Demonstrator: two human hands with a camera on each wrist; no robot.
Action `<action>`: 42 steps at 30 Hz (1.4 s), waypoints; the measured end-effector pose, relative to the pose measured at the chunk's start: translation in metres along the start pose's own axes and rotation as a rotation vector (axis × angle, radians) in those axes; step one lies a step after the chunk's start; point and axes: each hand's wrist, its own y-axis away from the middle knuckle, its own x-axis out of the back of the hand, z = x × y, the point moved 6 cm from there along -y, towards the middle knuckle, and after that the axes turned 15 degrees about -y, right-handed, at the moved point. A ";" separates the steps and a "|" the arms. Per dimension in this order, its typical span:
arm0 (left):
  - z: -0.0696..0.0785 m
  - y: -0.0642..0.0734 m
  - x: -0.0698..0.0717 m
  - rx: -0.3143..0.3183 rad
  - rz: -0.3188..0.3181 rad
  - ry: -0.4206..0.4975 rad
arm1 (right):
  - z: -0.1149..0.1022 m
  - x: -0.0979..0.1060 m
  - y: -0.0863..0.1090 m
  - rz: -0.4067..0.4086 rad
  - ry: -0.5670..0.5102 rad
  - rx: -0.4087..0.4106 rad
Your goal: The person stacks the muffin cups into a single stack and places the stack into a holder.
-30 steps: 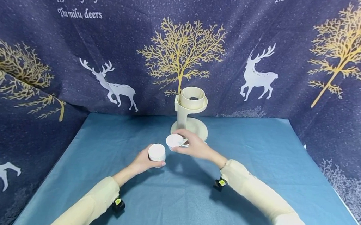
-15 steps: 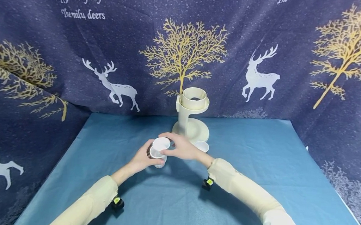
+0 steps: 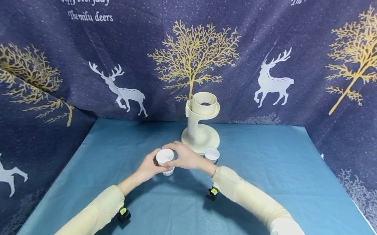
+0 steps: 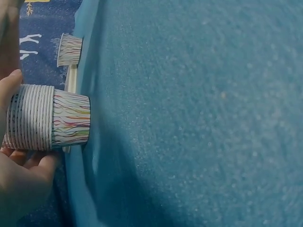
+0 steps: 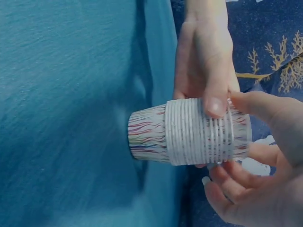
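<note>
A stack of small paper cups with wavy coloured lines is held upright by my left hand, its fingers and thumb wrapped around the side. My right hand grips the top paper cup by its sides, at the upper end of the stack. In the right wrist view the right hand reaches around that end, close to the left thumb. One separate paper cup stands upright on the table, to the right of both hands.
A cream stand with a round base and a ring holding a cream funnel-like cup is at the back of the table. Blue cloth covers the table. A dark curtain with deer and trees hangs behind.
My right hand has moved left from beside the stand with a paper cup and lowered it onto the stack in my left hand. The separate cup has come into fuller view.
</note>
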 end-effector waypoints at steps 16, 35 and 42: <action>-0.015 -0.009 -0.006 0.019 -0.013 -0.004 | 0.018 0.002 0.010 0.010 -0.064 -0.072; 0.001 -0.002 -0.002 0.061 0.023 -0.027 | 0.085 0.086 0.071 0.234 0.174 -0.330; -0.026 -0.013 -0.008 0.055 0.042 -0.024 | 0.100 0.084 0.083 0.199 0.165 -0.452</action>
